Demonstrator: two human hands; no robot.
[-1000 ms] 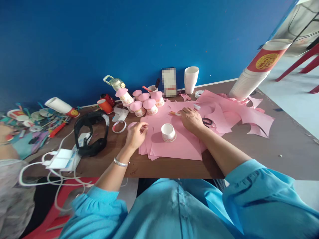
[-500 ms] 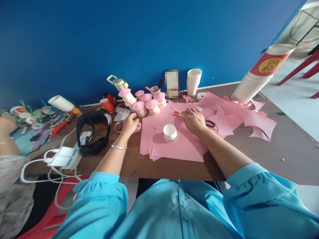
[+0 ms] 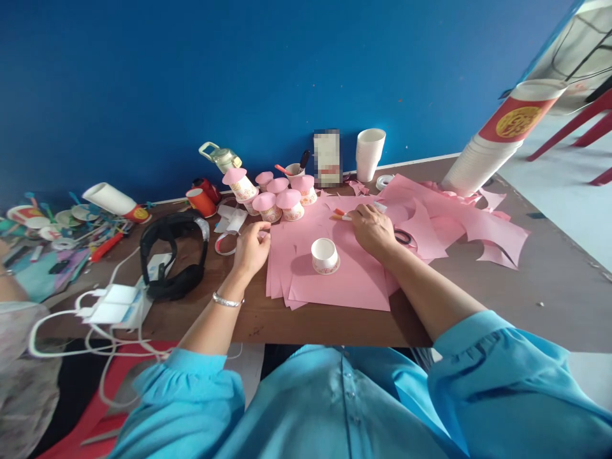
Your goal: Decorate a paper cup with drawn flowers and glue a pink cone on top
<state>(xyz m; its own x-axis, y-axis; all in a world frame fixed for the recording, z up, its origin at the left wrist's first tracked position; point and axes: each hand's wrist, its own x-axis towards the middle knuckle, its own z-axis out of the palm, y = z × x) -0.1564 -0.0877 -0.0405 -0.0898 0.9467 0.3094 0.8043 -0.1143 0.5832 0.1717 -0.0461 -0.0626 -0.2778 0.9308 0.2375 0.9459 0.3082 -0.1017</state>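
Observation:
My left hand (image 3: 251,248) hovers at the left edge of a stack of pink paper sheets (image 3: 344,287), fingers pinched on a small pink paper circle that is mostly hidden. Just left of it lies a ring of tape (image 3: 224,244). My right hand (image 3: 370,229) rests palm down on the pink sheets, gripping an orange and white pen (image 3: 339,215) that pokes out leftward. A small upturned paper cup (image 3: 325,255) stands on the sheets between my hands.
Paper cups with pink caps (image 3: 277,203) cluster behind. Black scissors (image 3: 405,238) lie right of my right hand among cut pink scraps (image 3: 478,223). A black headset (image 3: 172,255) and white cables (image 3: 112,307) are at left; cup stacks (image 3: 369,153) (image 3: 482,159) behind. Another person's arm (image 3: 7,280) is at far left.
My left hand dipped leftward to the tape ring with the pink circle, then came back right to the edge of the pink sheets. My right hand stayed put.

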